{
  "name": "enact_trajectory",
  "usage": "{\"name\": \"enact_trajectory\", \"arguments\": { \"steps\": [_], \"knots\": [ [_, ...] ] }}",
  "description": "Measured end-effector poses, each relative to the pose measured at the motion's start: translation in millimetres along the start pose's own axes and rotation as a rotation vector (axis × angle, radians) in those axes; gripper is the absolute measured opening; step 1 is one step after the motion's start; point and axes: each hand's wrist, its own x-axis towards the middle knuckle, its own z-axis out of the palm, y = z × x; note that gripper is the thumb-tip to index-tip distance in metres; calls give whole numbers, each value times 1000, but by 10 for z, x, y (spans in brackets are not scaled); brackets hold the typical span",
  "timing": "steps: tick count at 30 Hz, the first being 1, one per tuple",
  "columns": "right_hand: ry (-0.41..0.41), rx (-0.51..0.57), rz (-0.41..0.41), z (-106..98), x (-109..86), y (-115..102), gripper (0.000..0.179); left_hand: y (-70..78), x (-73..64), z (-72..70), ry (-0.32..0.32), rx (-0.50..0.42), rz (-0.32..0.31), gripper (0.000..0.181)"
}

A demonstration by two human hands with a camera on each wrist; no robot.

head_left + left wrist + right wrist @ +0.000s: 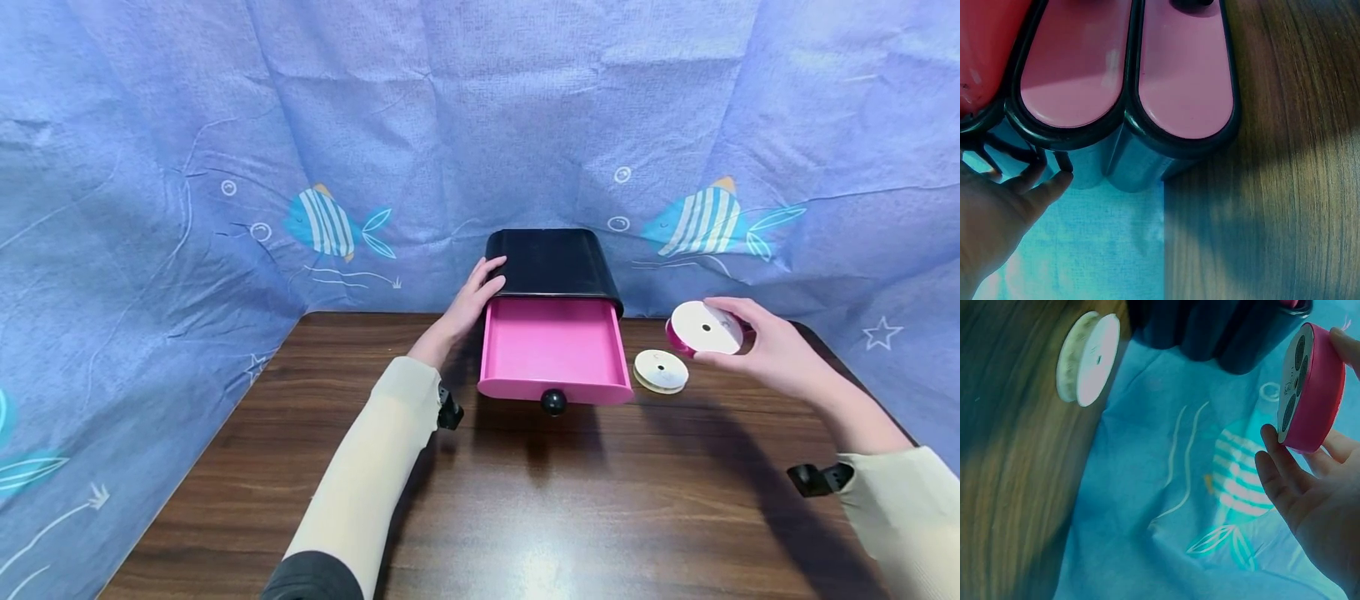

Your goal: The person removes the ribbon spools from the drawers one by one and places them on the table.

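A black drawer unit (555,260) stands at the back of the table with its top pink drawer (551,337) pulled out, showing a bare inside and a round black knob (553,402). My left hand (468,304) rests on the unit's left side near the top, fingers extended. Two lower pink drawer fronts (1186,75) sit flush in their frames in the left wrist view. To the right, my right hand (783,346) grips a spool of bright pink ribbon (1319,394) by its edge, held up off the table. Below and left of it lies a white spool of cream ribbon (660,371).
The brown wood-grain table (315,467) ends just behind the drawer unit. A blue cloth (480,125) with fish prints hangs behind and around it. The open drawer juts toward the front, close to the white spool.
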Motion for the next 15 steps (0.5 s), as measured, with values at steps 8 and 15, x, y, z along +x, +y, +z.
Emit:
{"name": "enact_trajectory", "arguments": {
  "steps": [8, 15],
  "knots": [
    [10, -23, 35, 55, -63, 244, 75, -1, 0, -5, 1, 3, -2, 52],
    [16, -14, 60, 112, -118, 398, 75, -18, 11, 1, 6, 13, 1, 52]
  ]
}}
